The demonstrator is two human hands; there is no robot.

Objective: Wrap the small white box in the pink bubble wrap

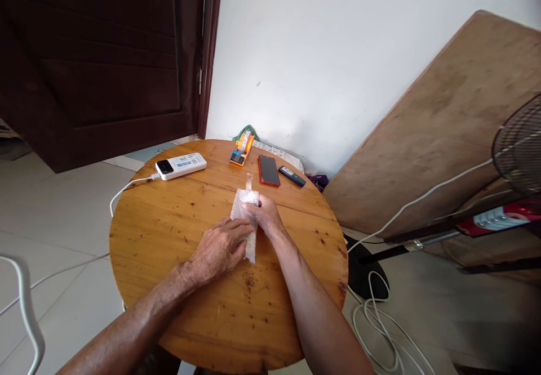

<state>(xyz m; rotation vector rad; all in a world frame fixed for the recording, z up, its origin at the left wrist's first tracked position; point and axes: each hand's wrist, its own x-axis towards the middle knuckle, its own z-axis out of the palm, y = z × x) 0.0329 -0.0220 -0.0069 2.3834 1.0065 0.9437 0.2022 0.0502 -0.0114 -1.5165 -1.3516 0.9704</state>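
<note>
Both hands meet at the middle of a round wooden table [169, 285]. My left hand [220, 248] lies over the lower part of a small bundle of clear bubble wrap [244, 201], fingers pressing on it. My right hand [262, 213] grips the bundle's right side near its top. A strip of clear tape [249, 181] sticks up from the bundle's far end. What the wrap covers is hidden.
At the table's far side lie a white power bank [181, 166] with a white cable, an orange tape dispenser [242, 151], a red-edged phone [269, 170] and a small dark device [292, 176]. A wooden board [443, 121] leans on the wall at right, beside a fan [519, 150].
</note>
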